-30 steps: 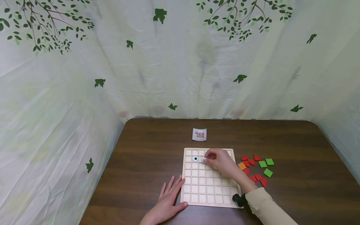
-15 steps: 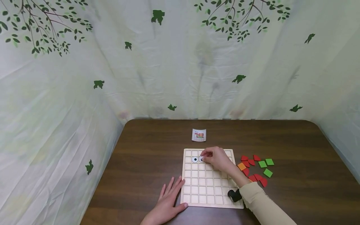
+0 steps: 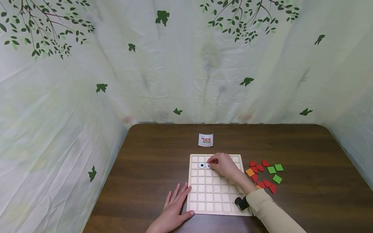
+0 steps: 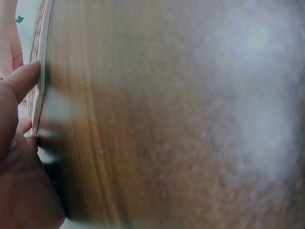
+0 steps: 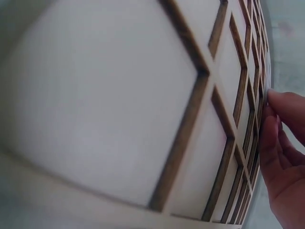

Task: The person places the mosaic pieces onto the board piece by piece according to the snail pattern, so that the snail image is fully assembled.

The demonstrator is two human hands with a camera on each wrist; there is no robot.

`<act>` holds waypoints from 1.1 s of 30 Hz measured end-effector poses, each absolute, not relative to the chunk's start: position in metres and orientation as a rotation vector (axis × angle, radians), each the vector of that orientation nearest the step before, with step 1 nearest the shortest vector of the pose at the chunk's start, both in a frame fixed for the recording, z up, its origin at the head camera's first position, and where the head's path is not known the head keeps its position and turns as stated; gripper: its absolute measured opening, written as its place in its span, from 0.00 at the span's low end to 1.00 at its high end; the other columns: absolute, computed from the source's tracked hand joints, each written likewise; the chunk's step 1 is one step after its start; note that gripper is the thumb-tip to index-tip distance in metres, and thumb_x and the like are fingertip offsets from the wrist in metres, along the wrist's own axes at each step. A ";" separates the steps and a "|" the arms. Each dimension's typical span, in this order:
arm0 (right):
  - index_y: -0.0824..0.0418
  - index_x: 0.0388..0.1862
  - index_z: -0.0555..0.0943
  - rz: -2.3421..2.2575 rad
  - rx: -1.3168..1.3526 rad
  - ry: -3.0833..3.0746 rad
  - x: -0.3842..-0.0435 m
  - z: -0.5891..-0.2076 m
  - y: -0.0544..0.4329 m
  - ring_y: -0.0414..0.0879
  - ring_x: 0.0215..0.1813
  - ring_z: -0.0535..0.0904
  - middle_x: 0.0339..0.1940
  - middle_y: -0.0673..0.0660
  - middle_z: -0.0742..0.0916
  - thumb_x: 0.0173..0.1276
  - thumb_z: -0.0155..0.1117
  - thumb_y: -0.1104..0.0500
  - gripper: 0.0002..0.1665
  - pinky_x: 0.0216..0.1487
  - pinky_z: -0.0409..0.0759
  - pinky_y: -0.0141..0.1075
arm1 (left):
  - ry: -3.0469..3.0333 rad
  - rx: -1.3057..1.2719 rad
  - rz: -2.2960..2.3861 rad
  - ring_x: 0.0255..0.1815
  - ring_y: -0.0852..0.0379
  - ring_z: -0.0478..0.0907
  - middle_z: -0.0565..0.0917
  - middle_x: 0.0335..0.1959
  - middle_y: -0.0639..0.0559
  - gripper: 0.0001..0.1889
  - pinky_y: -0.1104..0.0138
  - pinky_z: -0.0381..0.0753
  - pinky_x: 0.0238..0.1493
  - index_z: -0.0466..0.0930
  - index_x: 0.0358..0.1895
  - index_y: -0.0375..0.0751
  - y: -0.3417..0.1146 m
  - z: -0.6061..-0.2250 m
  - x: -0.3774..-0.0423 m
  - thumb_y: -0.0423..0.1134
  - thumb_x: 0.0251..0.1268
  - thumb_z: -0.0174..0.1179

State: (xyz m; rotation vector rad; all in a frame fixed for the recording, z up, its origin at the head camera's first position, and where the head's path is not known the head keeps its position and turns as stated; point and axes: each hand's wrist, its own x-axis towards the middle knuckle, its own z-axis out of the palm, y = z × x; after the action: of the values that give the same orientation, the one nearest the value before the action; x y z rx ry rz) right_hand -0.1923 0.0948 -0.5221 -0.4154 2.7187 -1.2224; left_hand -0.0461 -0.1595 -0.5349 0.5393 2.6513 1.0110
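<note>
A pale wooden grid board [image 3: 209,196] lies on the table, its square cells mostly bare. In its second row sits a white tile with a black-dotted eye [image 3: 201,165]. Directly to the right, my right hand [image 3: 225,165] pinches a second white eye tile [image 3: 207,165] between thumb and fingers, low at a cell; the fingers cover part of it. In the right wrist view the fingertips [image 5: 269,102] meet the far part of the grid. My left hand [image 3: 173,210] lies spread at the board's lower left, fingers and thumb straight against its edge; the left wrist view shows this contact too.
Right of the board lie several red rounded pieces [image 3: 272,189], green squares [image 3: 277,179] and an orange square [image 3: 250,172]. A small picture card [image 3: 205,140] lies behind the board. A black wrist device [image 3: 241,203] overhangs its lower right. A leaf-print curtain [image 3: 186,64] hangs behind the table.
My right hand has moved slightly left with the eye tile, bringing it beside the first one, and then stays nearly still. My left hand has kept its place.
</note>
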 end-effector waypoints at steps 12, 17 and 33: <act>0.58 0.43 0.87 -1.243 -0.489 2.673 -0.187 -0.521 0.104 0.39 0.36 0.79 0.35 0.49 0.87 0.63 0.68 0.67 0.11 0.42 0.79 0.37 | 2.647 0.539 1.020 0.78 0.39 0.42 0.53 0.79 0.47 0.41 0.38 0.35 0.68 0.57 0.77 0.47 -0.158 -0.537 -0.045 0.54 0.64 0.63; 0.55 0.44 0.88 -1.261 -0.472 2.678 -0.176 -0.516 0.114 0.41 0.39 0.79 0.40 0.47 0.87 0.64 0.65 0.67 0.13 0.44 0.78 0.40 | 2.640 0.526 1.022 0.78 0.39 0.42 0.53 0.79 0.48 0.41 0.38 0.35 0.68 0.57 0.77 0.48 -0.158 -0.536 -0.046 0.54 0.63 0.63; 0.53 0.48 0.87 -1.297 -0.349 2.650 -0.143 -0.501 0.173 0.42 0.42 0.81 0.45 0.47 0.87 0.65 0.69 0.63 0.13 0.43 0.79 0.39 | 2.666 0.532 1.028 0.78 0.39 0.42 0.54 0.79 0.48 0.41 0.40 0.35 0.69 0.58 0.77 0.47 -0.159 -0.535 -0.045 0.52 0.63 0.64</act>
State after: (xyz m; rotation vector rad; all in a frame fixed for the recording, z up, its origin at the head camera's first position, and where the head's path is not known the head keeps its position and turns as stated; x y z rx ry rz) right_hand -0.1427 0.1730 -0.5015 -0.3495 2.6497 -1.2975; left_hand -0.0446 -0.1586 -0.5346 0.5324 2.6664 1.0284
